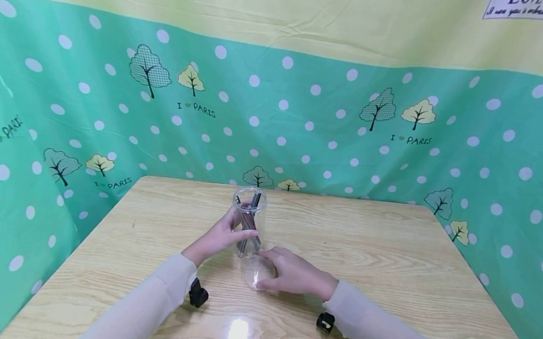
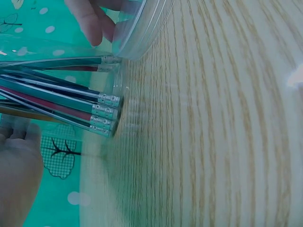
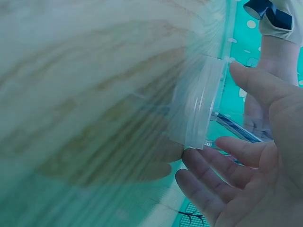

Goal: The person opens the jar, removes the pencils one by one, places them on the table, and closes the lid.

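My left hand grips a tall clear jar from its left side, thumb across the front. Inside, several pencils lean at a slant; the left wrist view shows dark, teal and red shafts with silver ferrules at the low end. My right hand holds a round clear lid by its edge, thumb on the near side and fingers on the far side. The lid is low over the table, just in front of the jar's base. From the right wrist, the lid's ridged rim stands between thumb and fingertips.
The wooden table spreads out on both sides of the hands. A green and yellow patterned cloth hangs behind it and at its sides. Black cameras are strapped at both wrists. Light glares off the table's front.
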`<state>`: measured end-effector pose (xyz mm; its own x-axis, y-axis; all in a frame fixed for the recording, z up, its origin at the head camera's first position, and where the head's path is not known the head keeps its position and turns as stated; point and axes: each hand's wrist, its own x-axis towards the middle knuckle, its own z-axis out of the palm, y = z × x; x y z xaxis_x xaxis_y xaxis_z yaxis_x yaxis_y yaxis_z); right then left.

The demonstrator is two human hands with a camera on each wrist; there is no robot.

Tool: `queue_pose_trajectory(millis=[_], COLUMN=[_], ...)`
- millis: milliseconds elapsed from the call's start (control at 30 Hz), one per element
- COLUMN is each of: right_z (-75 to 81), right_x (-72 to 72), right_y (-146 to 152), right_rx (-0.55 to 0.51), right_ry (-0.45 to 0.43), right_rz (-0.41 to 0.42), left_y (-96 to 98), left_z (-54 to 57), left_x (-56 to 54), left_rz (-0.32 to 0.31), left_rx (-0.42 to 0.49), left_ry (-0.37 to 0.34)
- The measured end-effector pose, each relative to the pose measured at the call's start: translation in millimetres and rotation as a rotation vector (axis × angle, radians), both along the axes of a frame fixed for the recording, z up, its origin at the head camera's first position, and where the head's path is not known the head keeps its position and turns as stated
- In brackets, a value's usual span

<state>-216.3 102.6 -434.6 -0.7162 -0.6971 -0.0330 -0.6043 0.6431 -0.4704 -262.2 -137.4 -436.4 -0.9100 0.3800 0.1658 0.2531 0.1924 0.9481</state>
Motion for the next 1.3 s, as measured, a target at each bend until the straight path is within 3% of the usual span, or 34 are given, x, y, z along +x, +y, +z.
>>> queue_pose_trajectory(millis=[600,933,1300], right_z=[16.8,30.2,49.6], right_x=[-0.5,-3.4,-10.7], right_y=[6.0,6.2,8.4], right_rx=[-0.111,-0.199,-0.344], right_ry=[0.061,0.159,0.252], right_rz=[-0.023,-0.023,-0.077], left_y=[-1.2,-1.2,-0.1], left_z=[1.5,1.9,-2.9], left_x=[1.1,1.4,-2.6], left_rz=[-0.016,-0.015,-0.023], left_rx=[-0.009,-0.006,0.038], left_ry=[0.006,0.012,0.014])
